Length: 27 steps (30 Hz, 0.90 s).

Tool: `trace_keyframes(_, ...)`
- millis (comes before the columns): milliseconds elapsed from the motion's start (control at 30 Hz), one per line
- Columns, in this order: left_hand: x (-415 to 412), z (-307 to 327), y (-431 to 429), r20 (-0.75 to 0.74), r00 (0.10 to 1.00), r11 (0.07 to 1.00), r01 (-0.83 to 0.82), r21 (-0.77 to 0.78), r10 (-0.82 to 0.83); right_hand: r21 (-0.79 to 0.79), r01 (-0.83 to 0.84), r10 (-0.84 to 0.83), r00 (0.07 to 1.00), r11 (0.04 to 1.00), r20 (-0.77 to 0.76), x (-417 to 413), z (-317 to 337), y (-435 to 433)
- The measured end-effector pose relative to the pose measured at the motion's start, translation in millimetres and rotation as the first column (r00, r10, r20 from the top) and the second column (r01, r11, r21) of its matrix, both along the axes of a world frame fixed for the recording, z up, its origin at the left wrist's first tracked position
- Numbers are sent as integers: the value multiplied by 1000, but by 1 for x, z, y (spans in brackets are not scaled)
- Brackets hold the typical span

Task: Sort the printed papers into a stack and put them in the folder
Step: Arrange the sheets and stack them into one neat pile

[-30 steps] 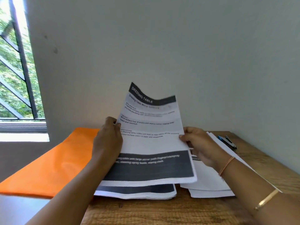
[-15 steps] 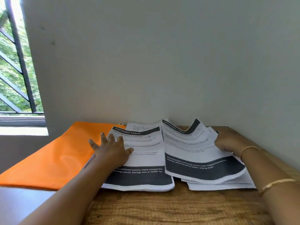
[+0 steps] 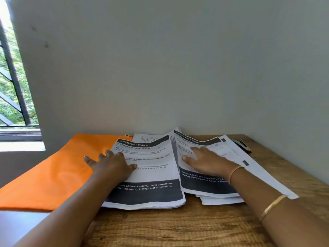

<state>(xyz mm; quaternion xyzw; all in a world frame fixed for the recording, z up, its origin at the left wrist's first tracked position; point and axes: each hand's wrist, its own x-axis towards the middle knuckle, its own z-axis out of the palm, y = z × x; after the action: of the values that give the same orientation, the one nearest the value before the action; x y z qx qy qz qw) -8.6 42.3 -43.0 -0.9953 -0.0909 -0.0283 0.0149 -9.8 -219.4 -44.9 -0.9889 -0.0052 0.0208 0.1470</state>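
Observation:
Two piles of printed papers with black bands lie side by side on the wooden table (image 3: 178, 227). The left pile (image 3: 153, 177) is headed "DRESSING TABLE"; my left hand (image 3: 112, 164) lies flat with spread fingers on its left edge, partly over the orange folder (image 3: 53, 173). My right hand (image 3: 204, 159) presses flat on the top sheet of the right pile (image 3: 204, 186), whose far edge curls up. More white sheets (image 3: 263, 175) fan out to the right beneath my right forearm.
The orange folder lies flat at the table's left end, reaching the window sill. A dark stapler-like object (image 3: 243, 145) rests near the back right corner. A grey wall runs close behind the papers and along the right.
The sheet that both hands held up has been laid on the right pile. My left hand went down flat on the left pile, and my right hand slid from the sheet's far right edge to its middle.

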Motion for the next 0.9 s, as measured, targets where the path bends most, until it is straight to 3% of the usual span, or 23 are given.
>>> trace_keyframes(100,-1,1,0,-5,1000,1000,-30,-4,30,-103,-8,-9,987,995,-161,3,-15,1)
trace_keyframes(167,-1,2,0,3,1000,1000,-30,-6,30,-142,2,-29,981,990,-190,0,-17,0)
trace_keyframes(400,-7,8,-3,69,998,1000,0,17,-1,-151,-14,-21,973,988,-228,-5,-8,1)
trace_keyframes(633,-7,8,-3,106,994,994,38,-106,-26,-162,-18,-22,971,987,-239,-6,-7,1)
trace_keyframes(900,-2,5,-4,229,971,992,89,-91,-66,-168,-23,-18,971,986,-238,-7,-6,3)
